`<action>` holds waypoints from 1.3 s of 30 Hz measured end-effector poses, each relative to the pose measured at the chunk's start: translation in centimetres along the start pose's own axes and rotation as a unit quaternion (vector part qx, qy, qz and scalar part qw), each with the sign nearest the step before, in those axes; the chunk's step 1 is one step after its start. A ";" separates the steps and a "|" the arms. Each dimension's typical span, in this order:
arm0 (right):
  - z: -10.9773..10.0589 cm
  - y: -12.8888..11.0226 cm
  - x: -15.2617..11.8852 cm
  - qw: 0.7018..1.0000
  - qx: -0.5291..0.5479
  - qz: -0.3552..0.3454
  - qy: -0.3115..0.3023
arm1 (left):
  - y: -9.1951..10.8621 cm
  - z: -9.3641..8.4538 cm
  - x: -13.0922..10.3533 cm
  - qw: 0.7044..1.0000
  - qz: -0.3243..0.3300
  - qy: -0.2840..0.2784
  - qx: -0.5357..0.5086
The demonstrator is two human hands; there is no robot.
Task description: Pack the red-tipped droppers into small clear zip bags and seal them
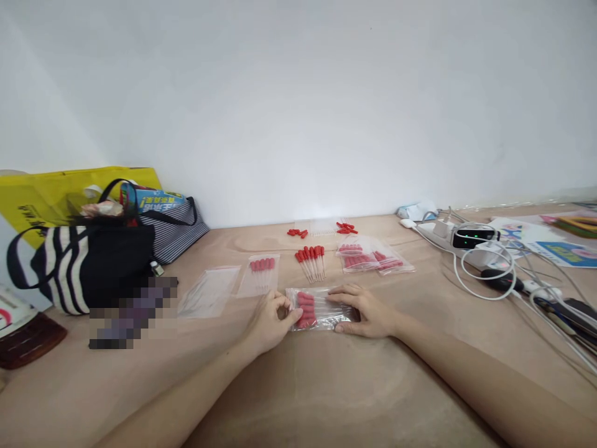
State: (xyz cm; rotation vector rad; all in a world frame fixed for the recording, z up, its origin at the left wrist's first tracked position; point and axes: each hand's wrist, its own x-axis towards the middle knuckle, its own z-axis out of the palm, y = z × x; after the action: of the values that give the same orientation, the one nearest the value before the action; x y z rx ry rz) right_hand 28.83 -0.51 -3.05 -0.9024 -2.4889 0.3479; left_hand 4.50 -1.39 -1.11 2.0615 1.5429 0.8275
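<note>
A clear zip bag (321, 309) lies flat on the table before me, with several glass droppers inside, their red rubber bulbs (306, 309) at its left end. My left hand (272, 319) pinches the bag's left edge, the thumb beside the bulbs. Over the right end rests my right hand (368, 311), fingers spread and touching the plastic. Just beyond, a loose fan of red-topped droppers (310, 262) lies on the wood. Left of it is another filled bag (261, 274), then flat bags without droppers (211, 291). Filled bags (368, 256) are piled to the right.
Loose red bulbs (297, 233) and more red pieces (347, 228) lie near the wall, with glass tubes (323, 226) between. A black striped bag (97, 267) and a yellow bag (28, 199) stand at left. A power strip (441, 235) with tangled white cables (466, 283) occupies the right.
</note>
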 end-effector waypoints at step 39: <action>-0.3 -0.3 0.0 0.999 0.010 0.028 -0.015 | -11.9 -9.4 5.0 0.883 -0.200 0.020 0.424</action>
State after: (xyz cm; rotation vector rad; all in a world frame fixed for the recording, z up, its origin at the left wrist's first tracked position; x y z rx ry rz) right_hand 28.82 -0.74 -2.73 -0.9676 -2.4855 0.4082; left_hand -9.23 6.65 -1.07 2.0853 2.5491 -0.0032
